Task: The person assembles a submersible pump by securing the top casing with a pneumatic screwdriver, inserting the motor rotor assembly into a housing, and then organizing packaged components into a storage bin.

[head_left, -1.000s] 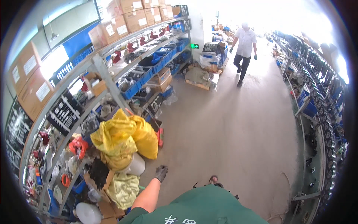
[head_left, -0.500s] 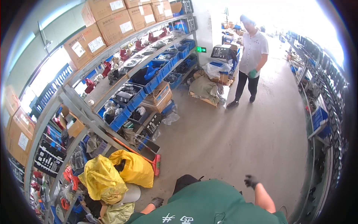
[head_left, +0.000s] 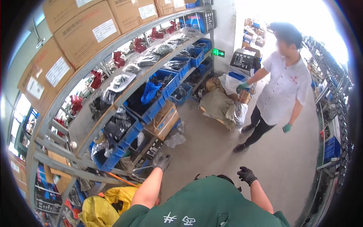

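My left hand [head_left: 162, 162], in a grey glove, reaches forward beside the lower part of the shelving, its fingers apart. Next to it is a thin metal handle [head_left: 143, 168]; whether the two touch I cannot tell. My right hand [head_left: 247, 176], in a dark glove, hangs in the air over the floor to the right, fingers loosely spread and nothing in them. A brown carton [head_left: 166, 123] and a crumpled clear plastic bag [head_left: 175, 140] lie ahead of my left hand.
Metal shelving [head_left: 124, 100] on the left carries blue bins [head_left: 155, 104] and cartons. Yellow sacks [head_left: 100, 208] lie below. A person in a white shirt [head_left: 281, 85] stands ahead right, one gloved hand at a cloth-covered pile [head_left: 219, 106]. Another rack [head_left: 332, 147] runs along the right.
I have moved forward along the shelving, and my left hand has reached forward. The person ahead appears nearer, now with an arm stretched toward the pile. The yellow sacks have slid toward the lower edge.
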{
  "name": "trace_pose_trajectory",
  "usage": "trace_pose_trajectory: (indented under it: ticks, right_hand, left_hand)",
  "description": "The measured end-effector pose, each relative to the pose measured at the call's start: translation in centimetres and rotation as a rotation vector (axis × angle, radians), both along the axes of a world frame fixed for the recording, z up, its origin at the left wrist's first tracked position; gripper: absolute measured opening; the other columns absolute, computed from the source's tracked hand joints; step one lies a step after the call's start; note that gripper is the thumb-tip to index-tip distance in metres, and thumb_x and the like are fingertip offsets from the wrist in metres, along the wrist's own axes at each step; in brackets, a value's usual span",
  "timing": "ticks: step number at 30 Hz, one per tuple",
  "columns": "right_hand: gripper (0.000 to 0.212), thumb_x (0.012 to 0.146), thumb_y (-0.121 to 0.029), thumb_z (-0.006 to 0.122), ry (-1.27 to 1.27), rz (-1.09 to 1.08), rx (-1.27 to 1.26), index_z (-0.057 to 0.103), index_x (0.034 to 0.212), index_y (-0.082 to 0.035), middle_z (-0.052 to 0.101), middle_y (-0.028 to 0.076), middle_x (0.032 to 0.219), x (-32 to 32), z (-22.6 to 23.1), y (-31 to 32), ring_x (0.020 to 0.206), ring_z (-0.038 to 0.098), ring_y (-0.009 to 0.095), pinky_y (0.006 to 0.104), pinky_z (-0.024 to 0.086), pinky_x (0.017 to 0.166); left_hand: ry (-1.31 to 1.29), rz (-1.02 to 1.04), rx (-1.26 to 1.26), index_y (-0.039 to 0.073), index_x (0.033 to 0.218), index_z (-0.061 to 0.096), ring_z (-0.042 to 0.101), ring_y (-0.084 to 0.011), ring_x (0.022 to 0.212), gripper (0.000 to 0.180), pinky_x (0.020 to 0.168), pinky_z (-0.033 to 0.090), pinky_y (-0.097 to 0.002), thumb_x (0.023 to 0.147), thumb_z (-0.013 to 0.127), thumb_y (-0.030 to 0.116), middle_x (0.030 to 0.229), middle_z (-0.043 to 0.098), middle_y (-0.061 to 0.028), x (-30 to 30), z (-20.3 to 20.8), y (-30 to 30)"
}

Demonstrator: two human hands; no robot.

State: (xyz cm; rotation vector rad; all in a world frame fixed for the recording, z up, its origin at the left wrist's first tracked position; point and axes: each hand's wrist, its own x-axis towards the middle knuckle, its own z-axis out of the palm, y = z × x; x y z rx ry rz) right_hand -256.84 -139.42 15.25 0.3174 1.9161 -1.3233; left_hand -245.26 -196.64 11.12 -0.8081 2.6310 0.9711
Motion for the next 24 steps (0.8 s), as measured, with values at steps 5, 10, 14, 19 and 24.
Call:
trace_pose_trajectory:
  ticks: [5, 10, 14, 19, 24]
  right_hand:
    - [0.055, 0.086, -0.021, 0.077, 0.06, -0.039, -0.15, 0.06, 0.133, 0.001, 0.071, 0.01, 0.102, -14.1, -1.2, -6.0, 0.078, 0.069, 0.019, 0.034, 0.056, 0.066]
    - [0.042, 0.09, -0.022, 0.075, 0.084, 0.052, -0.302, 0.065, 0.124, 0.001, 0.071, 0.01, 0.1, -31.2, -3.0, -16.2, 0.081, 0.07, 0.019, 0.0325, 0.056, 0.068]
    - [0.037, 0.094, -0.022, 0.07, 0.114, 0.119, -0.493, 0.063, 0.121, 0.003, 0.067, 0.006, 0.092, -43.0, 4.6, -28.8, 0.078, 0.065, 0.015, 0.0296, 0.053, 0.069]
    - [0.039, 0.095, -0.021, 0.07, 0.364, 0.302, -0.585, 0.062, 0.125, 0.003, 0.066, 0.007, 0.105, -54.8, 10.7, -40.7, 0.091, 0.062, 0.015, 0.0282, 0.052, 0.084]
    - [0.048, 0.092, -0.025, 0.073, 0.409, 0.397, -0.807, 0.059, 0.133, -0.003, 0.064, 0.011, 0.123, -62.7, 14.6, -54.6, 0.113, 0.063, 0.031, 0.0381, 0.053, 0.095]
  left_hand:
    - [0.508, 0.029, 0.11, 0.001, 0.123, 0.067, 0.068, -0.0268, 0.101, 0.036, 0.092, 0.052, -0.0377, 0.097, 0.066, 0.025, 0.109, 0.073, -0.0172, -22.0, 9.9, -4.4]
    - [0.56, 0.121, 0.067, 0.006, 0.12, 0.067, 0.068, -0.0351, 0.106, 0.032, 0.093, 0.053, -0.0421, 0.096, 0.065, 0.028, 0.114, 0.072, -0.0169, -37.7, 17.2, -7.9]
    - [0.666, 0.231, 0.011, 0.003, 0.121, 0.067, 0.069, -0.0322, 0.11, 0.038, 0.094, 0.054, -0.039, 0.094, 0.069, 0.029, 0.118, 0.072, -0.0207, -47.8, 22.3, -13.1]
    - [0.802, 0.319, -0.082, -0.002, 0.114, 0.071, 0.07, -0.026, 0.087, 0.04, 0.084, 0.054, -0.0382, 0.094, 0.065, 0.032, 0.098, 0.075, -0.0167, -60.2, 31.4, -19.5]
    - [0.839, 0.363, -0.214, 0.003, 0.104, 0.076, 0.071, -0.0379, 0.095, 0.044, 0.088, 0.053, -0.0435, 0.09, 0.065, 0.044, 0.1, 0.075, -0.0213, -68.1, 32.4, -33.7]
